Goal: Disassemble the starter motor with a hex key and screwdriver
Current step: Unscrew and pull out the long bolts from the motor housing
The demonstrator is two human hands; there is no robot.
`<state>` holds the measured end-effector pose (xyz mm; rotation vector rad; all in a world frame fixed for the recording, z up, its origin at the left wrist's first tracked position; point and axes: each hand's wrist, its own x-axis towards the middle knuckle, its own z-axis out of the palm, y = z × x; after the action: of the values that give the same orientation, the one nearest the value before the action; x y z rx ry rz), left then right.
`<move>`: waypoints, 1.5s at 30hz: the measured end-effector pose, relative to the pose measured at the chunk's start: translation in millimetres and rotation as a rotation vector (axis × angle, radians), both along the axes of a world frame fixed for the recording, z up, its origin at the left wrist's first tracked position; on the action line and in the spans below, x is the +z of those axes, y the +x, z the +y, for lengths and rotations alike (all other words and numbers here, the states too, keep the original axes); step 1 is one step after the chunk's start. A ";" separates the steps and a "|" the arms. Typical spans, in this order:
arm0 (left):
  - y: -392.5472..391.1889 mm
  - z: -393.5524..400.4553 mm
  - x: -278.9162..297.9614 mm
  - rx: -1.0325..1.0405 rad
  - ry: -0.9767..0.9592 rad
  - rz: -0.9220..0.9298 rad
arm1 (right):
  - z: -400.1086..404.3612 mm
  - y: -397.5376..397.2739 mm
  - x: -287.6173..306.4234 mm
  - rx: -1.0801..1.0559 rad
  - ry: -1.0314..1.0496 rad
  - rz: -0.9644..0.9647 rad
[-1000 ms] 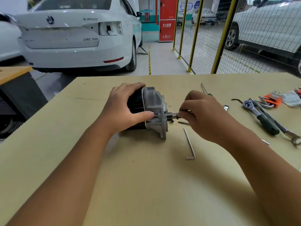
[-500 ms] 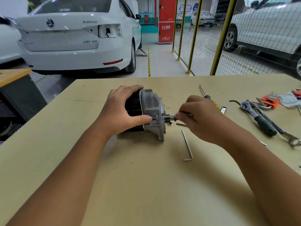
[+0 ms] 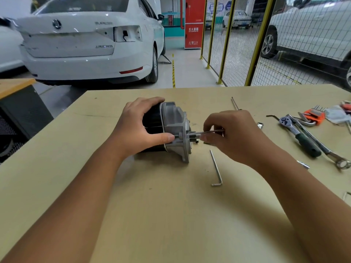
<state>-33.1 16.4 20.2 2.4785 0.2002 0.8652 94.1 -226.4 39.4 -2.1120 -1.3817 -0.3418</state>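
hands meet at the centre of the frame. left hand [image 3: 140, 128] wraps over the starter motor [image 3: 171, 130], fingers curled across its black body, thumb pressed along the grey housing near the flange. right hand [image 3: 233, 135] comes in from the right, fingertips pinching a thin metal rod [image 3: 207, 132] — bolt or tool, can't tell — that runs level into the flange face. both forearms reach up from the bottom corners.

tan wooden table [image 3: 152, 215] fills the lower frame. a loose hex key [image 3: 216, 168] lies just right of the motor, short leg toward the bottom. toward the right edge: a ratchet wrench [image 3: 300, 137] with a dark green grip, a combination spanner [image 3: 326, 150] beside it, an orange hex key set [image 3: 314, 115], and a screwdriver shaft [image 3: 235, 103] showing above the right hand. beyond the table, a white sedan [image 3: 85, 38] upper left, a yellow mesh fence [image 3: 252, 44] upper right, a red cabinet [image 3: 192, 21] top centre.

motor lies on its side — long axis running left to right, black end left, grey flange end facing right.
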 end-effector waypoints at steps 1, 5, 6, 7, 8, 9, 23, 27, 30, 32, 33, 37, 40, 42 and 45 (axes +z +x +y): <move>0.1 0.2 -0.3 -0.001 -0.001 -0.001 | 0.4 0.3 -1.6 0.004 -0.005 0.005; 1.0 1.8 -2.6 -0.002 -0.005 -0.015 | 0.8 5.3 -4.8 0.011 -0.064 0.053; 1.3 2.3 -3.1 -0.001 -0.005 -0.016 | 0.5 6.0 -4.0 0.010 -0.064 0.056; 1.5 2.7 -3.3 0.001 -0.003 -0.015 | 0.2 6.5 -3.2 0.006 -0.061 0.046; 1.7 2.9 -3.4 0.004 -0.001 -0.013 | 0.0 6.6 -2.9 -0.004 -0.061 0.027; 1.8 3.0 -3.4 0.005 0.001 -0.011 | -0.1 5.9 -2.7 -0.018 -0.065 0.003; -0.5 -0.2 0.2 -0.008 -0.023 0.006 | -2.0 8.7 -3.7 0.008 -0.080 0.078; -1.0 -1.5 1.4 -0.008 -0.016 0.007 | -0.7 9.3 -2.1 -0.010 -0.076 0.058; -1.0 -1.5 0.9 -0.010 -0.015 0.007 | -0.1 7.4 -2.9 -0.033 -0.051 0.050; -0.8 -1.3 0.6 -0.009 -0.019 0.004 | -1.9 8.4 -1.9 -0.051 -0.074 0.049; -0.5 -1.2 0.5 -0.007 -0.019 0.004 | -2.5 8.5 -1.3 -0.054 -0.091 0.045; -0.5 -0.3 0.7 -0.007 -0.013 0.009 | -1.0 6.8 -1.9 -0.012 -0.059 0.063; -0.7 -0.7 1.0 -0.009 -0.011 0.011 | -2.0 7.4 -3.8 0.007 -0.031 0.111; -1.0 -1.1 1.5 -0.009 -0.013 0.011 | -3.4 7.9 -4.1 0.014 -0.036 0.143; -1.5 -1.9 2.1 -0.008 -0.018 0.012 | -2.7 10.0 -3.2 0.026 -0.078 0.113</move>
<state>-34.6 14.5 22.3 2.4670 0.2015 0.8421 104.1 -229.1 36.1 -2.1397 -1.3757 -0.1576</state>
